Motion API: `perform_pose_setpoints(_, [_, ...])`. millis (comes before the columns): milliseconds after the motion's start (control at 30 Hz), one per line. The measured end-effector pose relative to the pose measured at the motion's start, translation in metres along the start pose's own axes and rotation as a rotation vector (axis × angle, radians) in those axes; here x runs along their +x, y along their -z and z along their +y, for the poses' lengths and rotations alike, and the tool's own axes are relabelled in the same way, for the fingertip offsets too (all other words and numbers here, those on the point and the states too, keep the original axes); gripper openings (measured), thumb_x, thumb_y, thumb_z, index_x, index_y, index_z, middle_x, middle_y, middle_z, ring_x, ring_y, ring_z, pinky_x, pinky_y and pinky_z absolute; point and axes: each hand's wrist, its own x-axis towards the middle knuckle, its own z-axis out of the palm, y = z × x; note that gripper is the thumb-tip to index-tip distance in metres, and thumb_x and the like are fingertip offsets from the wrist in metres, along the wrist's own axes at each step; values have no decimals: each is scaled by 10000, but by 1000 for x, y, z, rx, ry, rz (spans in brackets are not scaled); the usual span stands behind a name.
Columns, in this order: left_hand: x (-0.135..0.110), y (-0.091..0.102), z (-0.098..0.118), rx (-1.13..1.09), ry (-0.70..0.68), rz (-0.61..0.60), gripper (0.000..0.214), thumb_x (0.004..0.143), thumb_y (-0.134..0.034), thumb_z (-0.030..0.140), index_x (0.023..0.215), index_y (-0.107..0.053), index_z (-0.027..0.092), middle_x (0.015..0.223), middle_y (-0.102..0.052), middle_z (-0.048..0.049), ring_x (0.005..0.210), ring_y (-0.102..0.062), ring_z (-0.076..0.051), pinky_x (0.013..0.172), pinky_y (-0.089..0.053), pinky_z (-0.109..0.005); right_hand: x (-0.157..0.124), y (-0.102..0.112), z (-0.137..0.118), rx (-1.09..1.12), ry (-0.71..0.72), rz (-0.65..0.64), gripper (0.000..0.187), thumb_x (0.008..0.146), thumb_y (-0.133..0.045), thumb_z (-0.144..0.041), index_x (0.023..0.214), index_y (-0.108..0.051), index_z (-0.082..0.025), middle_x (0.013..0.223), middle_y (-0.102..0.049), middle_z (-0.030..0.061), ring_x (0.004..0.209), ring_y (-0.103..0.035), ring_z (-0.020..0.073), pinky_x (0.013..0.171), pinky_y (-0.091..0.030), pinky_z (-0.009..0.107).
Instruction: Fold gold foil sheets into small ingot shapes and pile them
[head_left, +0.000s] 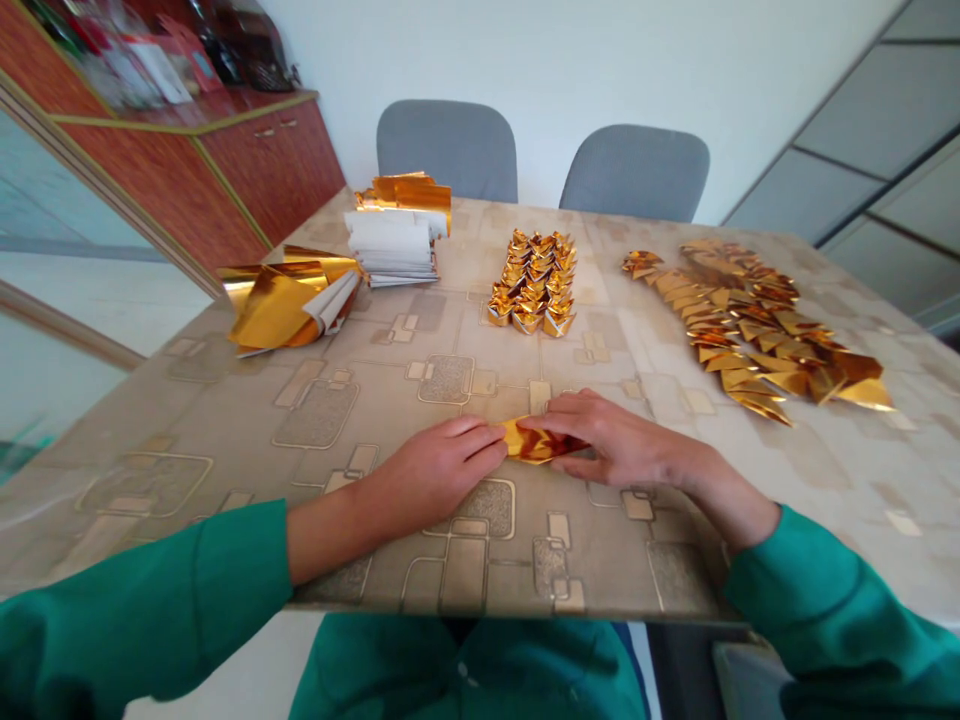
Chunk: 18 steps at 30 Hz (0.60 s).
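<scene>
A partly folded piece of gold foil paper (531, 441) lies on the table near its front edge, between my two hands. My left hand (454, 462) closes on its left end, the fingers pressed together. Over its right part, my right hand (604, 435) grips with the thumb below and the fingers above. The undersides of both hands are hidden. Beyond them, at mid-table, stand rows of finished gold foil ingots (531, 282). On the right lie long overlapping rows of flatter folded gold foil pieces (742, 325).
A stack of white-backed foil sheets (394, 245) stands at the back left, with loose gold sheets (281, 305) in front of it. A patterned cloth covers the table (405, 400). Two grey chairs (448, 150) stand behind. A reddish cabinet (270, 165) is at the left.
</scene>
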Motion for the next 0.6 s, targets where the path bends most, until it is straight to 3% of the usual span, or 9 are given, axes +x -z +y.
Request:
perform_pose_setpoints(133, [-4,1,1,-4,-14,2,300,962,-414,135,1167,-623,67,1143,-677,-159,1027,-615,-227,916,-533,-367,3,3,12,229,-17,-12,157,934,-568,-273,1006,-660,-169,880,-675,35,759,-588,146,715,-446,281])
perform_pose_setpoints(200, [-4,0,0,-23,-13,18,307,963,-401,127,1171,-618,64,1148,-677,-161,1042,-612,-227,926,-530,-373,7,1,16,287,-48,20,159,944,-553,-275,897,-657,-164,806,-663,19,701,-572,130,658,-429,256])
perform_pose_setpoints(400, [-3,0,1,-88,57,-8,313,962,-379,123,1175,-599,55,1144,-669,-153,1054,-598,-230,966,-513,-387,20,-6,19,270,-139,149,129,911,-609,-245,830,-651,-154,743,-624,1,652,-544,107,621,-395,228])
perform_pose_setpoints(600, [-3,3,4,-57,47,-79,422,949,-411,113,1364,-465,60,1181,-642,-146,1042,-586,-232,948,-511,-378,24,-15,18,172,-157,264,96,877,-641,-180,786,-611,-168,751,-605,7,705,-546,124,651,-395,236])
